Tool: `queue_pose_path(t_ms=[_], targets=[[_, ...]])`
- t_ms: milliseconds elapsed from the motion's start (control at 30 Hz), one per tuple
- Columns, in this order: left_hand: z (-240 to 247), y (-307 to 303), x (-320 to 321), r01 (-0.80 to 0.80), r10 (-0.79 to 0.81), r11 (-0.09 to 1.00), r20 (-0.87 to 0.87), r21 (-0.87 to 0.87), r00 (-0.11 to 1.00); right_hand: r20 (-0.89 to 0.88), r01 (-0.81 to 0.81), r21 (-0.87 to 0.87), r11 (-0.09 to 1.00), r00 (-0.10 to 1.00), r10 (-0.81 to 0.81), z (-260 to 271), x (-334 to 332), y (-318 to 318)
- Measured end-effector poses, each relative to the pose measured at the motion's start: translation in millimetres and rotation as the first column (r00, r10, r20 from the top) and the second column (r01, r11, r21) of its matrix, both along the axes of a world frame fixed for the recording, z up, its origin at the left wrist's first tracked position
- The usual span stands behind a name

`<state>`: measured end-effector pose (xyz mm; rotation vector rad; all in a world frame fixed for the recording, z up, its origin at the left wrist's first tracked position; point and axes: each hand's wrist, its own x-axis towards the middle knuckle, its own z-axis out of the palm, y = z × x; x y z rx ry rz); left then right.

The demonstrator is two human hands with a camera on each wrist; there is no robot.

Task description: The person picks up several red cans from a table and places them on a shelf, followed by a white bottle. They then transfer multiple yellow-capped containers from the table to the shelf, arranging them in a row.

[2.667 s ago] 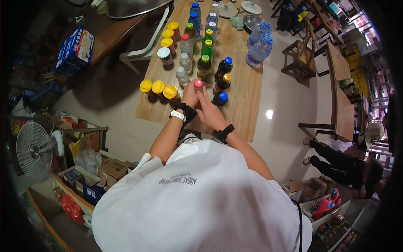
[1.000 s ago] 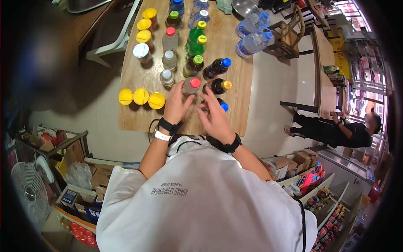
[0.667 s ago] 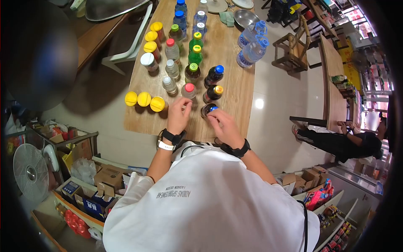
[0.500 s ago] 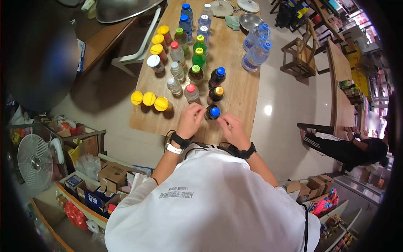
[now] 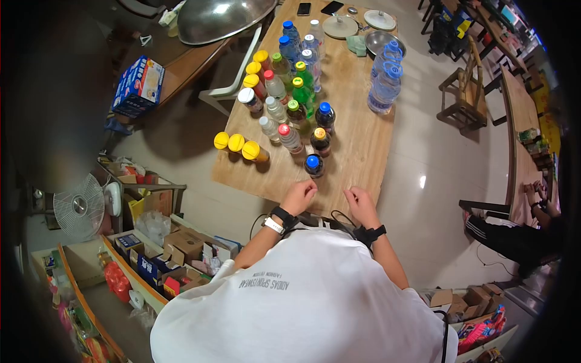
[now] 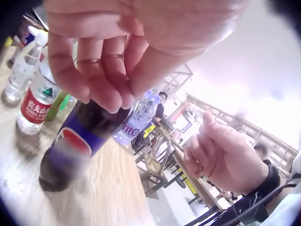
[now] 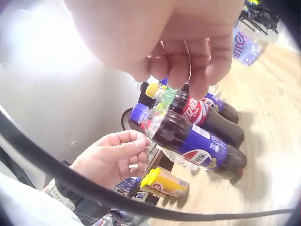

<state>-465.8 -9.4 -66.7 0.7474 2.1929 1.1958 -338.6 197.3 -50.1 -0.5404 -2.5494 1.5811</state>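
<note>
My left hand (image 5: 299,196) hovers near the table's front edge, fingers loosely curled and holding nothing. To its right, my right hand (image 5: 362,206) is also bent loosely with nothing in it. Just beyond them stands a dark blue-capped bottle (image 5: 313,165); the right wrist view shows its blue label (image 7: 202,148). Behind it are a yellow-capped cola (image 5: 321,142) and another blue-capped dark bottle (image 5: 325,115). A red-capped clear bottle (image 5: 290,140) stands upright to their left. Columns of water, green and clear bottles run back from there, beside yellow-lidded jars (image 5: 254,151).
Two large water bottles (image 5: 385,91) stand at the table's right edge. Lids (image 5: 340,26), a metal bowl (image 5: 381,43) and a cloth lie at the back. A white chair (image 5: 233,91) is on the left, a wooden chair (image 5: 463,91) on the right. Another person (image 5: 508,239) is at the far right.
Both hands have left the red-capped bottle, passed by the nearest blue-capped bottle, and drawn back toward me, now farther apart. The nearest blue-capped bottle stands untouched.
</note>
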Motion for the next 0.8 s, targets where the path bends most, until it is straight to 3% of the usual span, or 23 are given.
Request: queue_pose_path(t_ms=[67, 167, 200, 267, 500, 600, 700, 800], targets=[[-9.1, 1.2, 10.7, 0.026, -0.021, 0.997, 0.073, -0.078, 0.997, 0.072, -0.044, -0.039, 0.998, 0.996, 0.047, -19.6, 10.0, 3.7], [-53.4, -7.9, 26.1, 0.027, -0.016, 0.997, 0.153, -0.075, 0.988, 0.032, -0.160, 0.104, 0.982, 0.987, 0.157, -65.6, 23.5, 7.5], [-71.8, -14.6, 28.3, 0.058, -0.038, 0.996, 0.259, -0.068, 0.965, 0.060, -0.176, 0.084, 0.981, 0.983, 0.171, -73.3, 25.9, 7.6], [-105.9, -30.4, 30.6, 0.088, -0.021, 0.976, 0.314, -0.201, 0.949, 0.119, -0.215, 0.044, 0.976, 0.971, 0.208, -83.7, 29.9, 7.4], [-100.2, -52.5, 36.8, 0.101, 0.111, 0.890, 0.425, -0.445, 0.898, 0.146, -0.296, 0.001, 0.955, 0.945, 0.293, -100.5, 35.4, 8.5], [-107.9, -56.3, 40.1, 0.084, 0.192, 0.885, 0.522, -0.459, 0.831, 0.161, -0.331, 0.027, 0.943, 0.933, 0.322, -105.5, 37.2, 13.1], [-117.4, -59.7, 35.5, 0.136, 0.154, 0.861, 0.507, -0.490, 0.848, 0.155, -0.362, 0.073, 0.929, 0.924, 0.348, -104.4, 33.7, 15.3], [-105.8, -61.4, 18.1, 0.008, 0.259, 0.870, 0.470, -0.493, 0.844, 0.120, -0.359, 0.090, 0.929, 0.930, 0.348, -90.9, 23.6, 5.2]])
